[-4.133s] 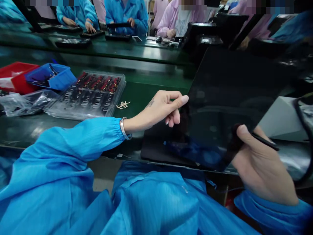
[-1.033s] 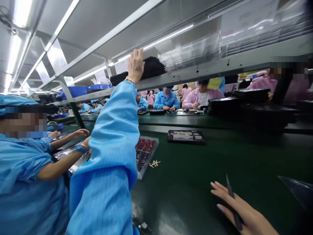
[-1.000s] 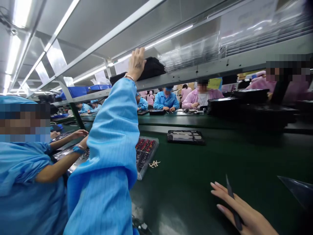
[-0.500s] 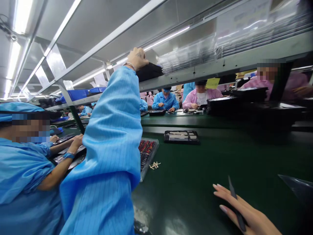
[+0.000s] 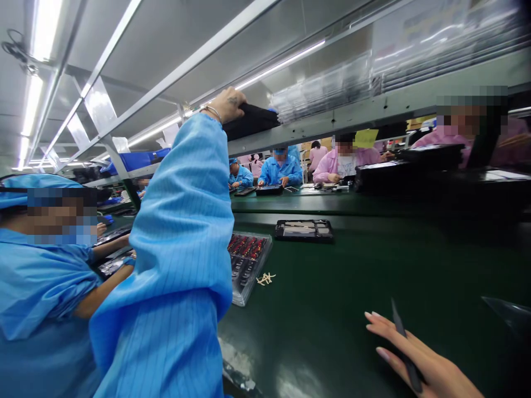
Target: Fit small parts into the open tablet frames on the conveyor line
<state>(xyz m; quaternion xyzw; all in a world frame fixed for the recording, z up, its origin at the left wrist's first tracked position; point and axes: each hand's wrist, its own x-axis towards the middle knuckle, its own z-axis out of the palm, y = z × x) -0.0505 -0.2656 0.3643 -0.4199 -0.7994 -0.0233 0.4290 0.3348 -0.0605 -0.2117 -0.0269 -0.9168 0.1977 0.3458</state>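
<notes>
My left hand [image 5: 226,105] is raised to the overhead shelf [image 5: 373,108], its fingers closed on a flat black pad-like item [image 5: 253,119] that lies on the shelf. My blue sleeve fills the left-centre of the view. My right hand [image 5: 418,356] rests low at the bottom right over the green bench [image 5: 352,309]. Its fingers lie stretched out, with thin black tweezers [image 5: 404,348] held between them.
A clear tray of small red and black parts [image 5: 246,262] lies beside my left arm, with pale scraps [image 5: 265,278] next to it. A black tray [image 5: 304,230] sits farther back. A co-worker in blue sits close on my left; others work across the line.
My view rose from the bench to the shelf since the oldest frame, and the dark panel left my hands. In the last second my left hand shifted from upright to gripping the black item.
</notes>
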